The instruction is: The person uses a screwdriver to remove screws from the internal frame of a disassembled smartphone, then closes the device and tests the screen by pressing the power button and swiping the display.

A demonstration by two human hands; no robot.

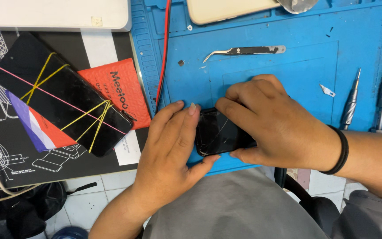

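Both hands — left hand [173, 141], right hand [270, 126] — grasp 1 cracked black phone [219, 135] on the blue mat [288, 66].

Tweezers [244, 51], two screwdrivers [351, 99], rubber-banded phone [63, 95].

Near the middle, a black phone [219, 132] with pale hairline cracks across its glossy screen lies on a bright blue mat [288, 40] moulded with a grid of small squares along its left edge, a red cable [165, 48] running down that edge. To the left, a second black phone [58, 95] is crossed by yellow rubber bands and one thin pink line, over a card striped purple, white and red and beside a red-orange padded envelope [127, 90] with black lettering, all on a black sheet [5, 163] printed with white line drawings. Far on the mat lie silver tweezers [244, 51] with a blackened middle, at the right stand two grey metal screwdrivers [368, 95], and the right hand [273, 121] wears a black band at the wrist.
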